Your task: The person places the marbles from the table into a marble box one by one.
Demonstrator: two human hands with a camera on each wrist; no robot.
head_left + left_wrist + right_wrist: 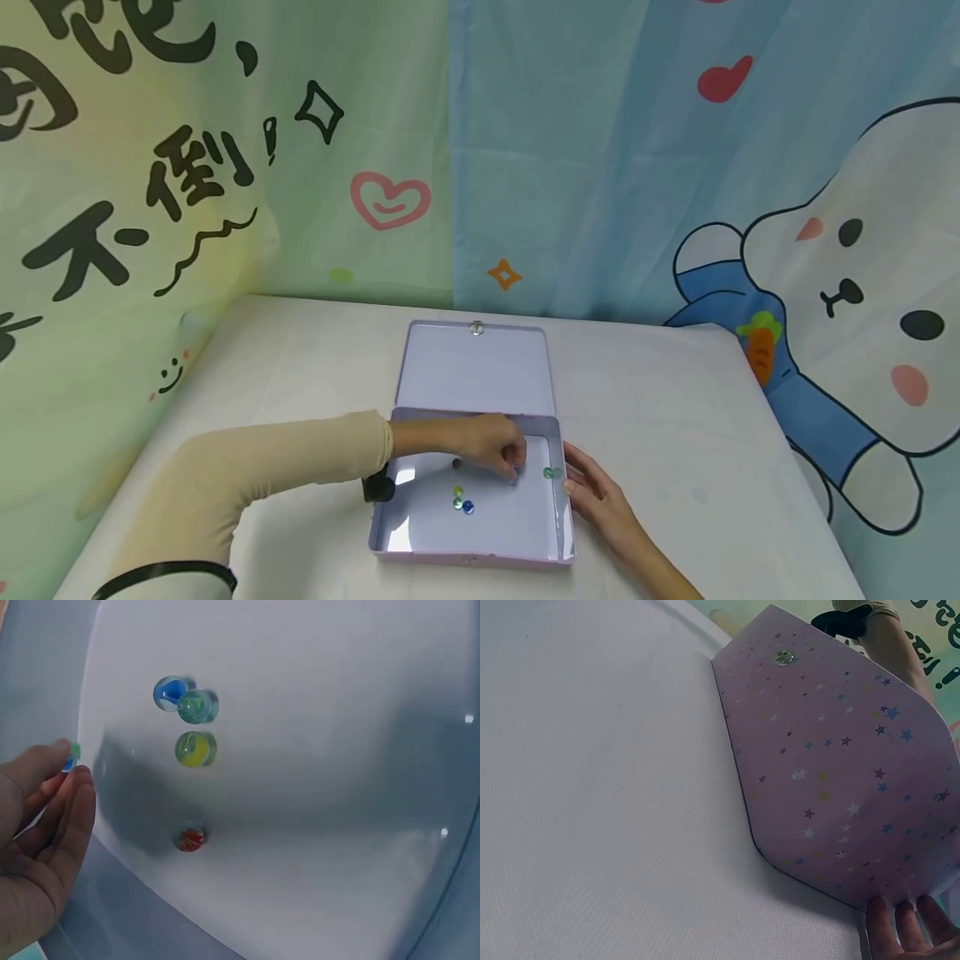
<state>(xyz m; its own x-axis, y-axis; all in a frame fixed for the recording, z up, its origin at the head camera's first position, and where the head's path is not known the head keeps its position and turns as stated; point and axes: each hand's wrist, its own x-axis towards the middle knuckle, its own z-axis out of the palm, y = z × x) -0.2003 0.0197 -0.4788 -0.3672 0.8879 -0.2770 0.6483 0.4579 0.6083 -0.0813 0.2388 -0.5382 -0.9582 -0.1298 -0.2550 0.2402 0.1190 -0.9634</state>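
My left hand (491, 442) reaches over the shallow metal box (420, 546) and pinches a blue-and-green glass marble (71, 759) between thumb and fingers. Below and left of that hand, on the box floor, lie a blue marble (468, 507), a pale green marble (457, 504) and a yellow marble (457, 490). A red marble (190, 836) sits apart from them. By the right wall there is green glass (548, 472). The fairly straight fingers of my right hand (603, 504) rest against the outside of that wall, whose pink surface carries stars.
The box's lid (474, 367) lies folded back behind it, with a metal clasp (477, 328) on its far edge. A white cloth (675, 400) covers the table. Printed curtains (547, 167) hang behind and at the left.
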